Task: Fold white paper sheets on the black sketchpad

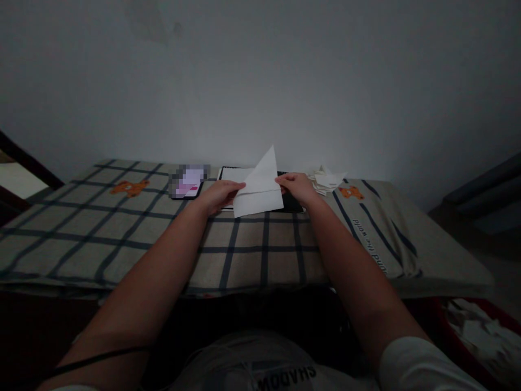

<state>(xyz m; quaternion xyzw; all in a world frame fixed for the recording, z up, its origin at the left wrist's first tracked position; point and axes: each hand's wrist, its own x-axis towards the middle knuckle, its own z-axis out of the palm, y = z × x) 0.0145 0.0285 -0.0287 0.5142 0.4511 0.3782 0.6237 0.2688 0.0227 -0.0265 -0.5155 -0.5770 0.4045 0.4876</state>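
Observation:
Between my two hands is a white sheet of paper (260, 179), partly folded, with a pointed corner sticking up and a crease across its lower part. My left hand (222, 194) pinches its left edge between thumb and fingers. On the opposite edge, my right hand (297, 185) grips the paper with thumb and fingertips. Under the paper lies a flat black board or book (292, 203), mostly covered, with another white sheet (232, 175) on its left part.
A phone (189, 182) with a lit screen lies left of the board. Several folded white papers (325, 180) are piled at the right. A checked cloth (252, 255) covers the table, which meets a grey wall (260, 81). A red container (443, 326) of white papers stands low at the right.

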